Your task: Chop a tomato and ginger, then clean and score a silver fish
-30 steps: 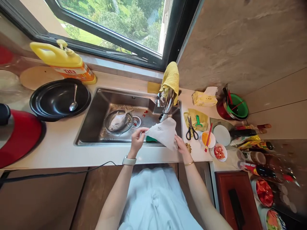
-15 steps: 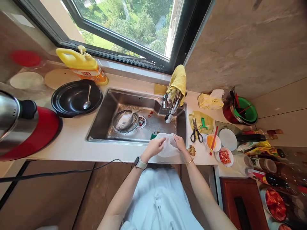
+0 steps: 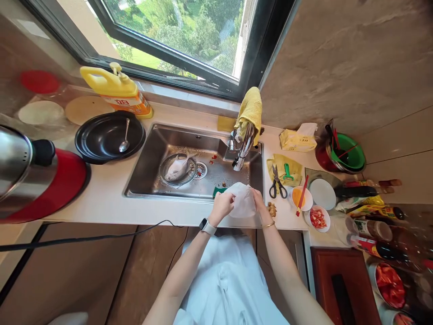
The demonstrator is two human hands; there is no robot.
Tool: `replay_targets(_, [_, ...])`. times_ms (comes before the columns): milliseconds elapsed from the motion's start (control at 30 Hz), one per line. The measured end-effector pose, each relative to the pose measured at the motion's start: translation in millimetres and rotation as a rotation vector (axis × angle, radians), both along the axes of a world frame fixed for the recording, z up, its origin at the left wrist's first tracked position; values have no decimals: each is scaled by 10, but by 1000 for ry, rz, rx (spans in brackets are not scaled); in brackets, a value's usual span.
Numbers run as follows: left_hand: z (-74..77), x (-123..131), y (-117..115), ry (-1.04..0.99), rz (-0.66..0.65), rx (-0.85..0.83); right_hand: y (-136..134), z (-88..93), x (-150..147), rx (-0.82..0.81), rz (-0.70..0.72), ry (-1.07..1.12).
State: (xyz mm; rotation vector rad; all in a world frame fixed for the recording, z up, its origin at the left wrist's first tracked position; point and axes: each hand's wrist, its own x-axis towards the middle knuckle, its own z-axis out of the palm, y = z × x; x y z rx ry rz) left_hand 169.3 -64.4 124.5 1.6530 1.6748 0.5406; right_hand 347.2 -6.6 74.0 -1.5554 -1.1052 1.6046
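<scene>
In the sink (image 3: 206, 143): fish (image 3: 177, 170) inside a bowl (image 3: 191, 171), left of the drain (image 3: 200, 170). Left of sink: pan (image 3: 96, 142) containing a spoon (image 3: 124, 146); detergent jug (image 3: 117, 90) behind. Right of sink: peeler (image 3: 287, 172) on a cloth (image 3: 296, 164), scissors (image 3: 276, 178) partly on it, tissue pack (image 3: 297, 139) behind.

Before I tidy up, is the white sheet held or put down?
Held: the left hand and right hand grip opposite sides of the white sheet.

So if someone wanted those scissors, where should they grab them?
Likely by the black loops of the scissors, coming from the front of the counter: the loops lie toward the person, spread apart, while the blades point away. The right hand is nearer but holds the white sheet.
</scene>
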Motion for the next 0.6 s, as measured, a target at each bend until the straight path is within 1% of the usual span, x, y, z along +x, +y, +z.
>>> replay_targets(67, [-12,40,16,-17,37,11,-4,0,-31,35,18,-41])
replay_targets(133, [-29,81,38,-67,91,69,-14,5,-77,85,39,-133])
replay_targets(200, [-53,99,58,-117,100,103,-24,17,-126,146,51,-245])
replay_targets(267, [-82,82,67,-138,98,61,-31,41,-166,213,36,-340])
replay_targets(333, [-110,37,66,-139,103,-20,-37,74,-194,290,1,-414])
replay_targets(433, [-122,-36,55,-137,45,-125,-44,117,-223,363,-16,-435])
replay_targets(533, [-89,-58,44,-89,-21,-173,-39,111,-255,344,1,-411])
replay_targets(600, [-58,-51,38,-62,-32,-169,-23,82,-273,305,-37,-417])
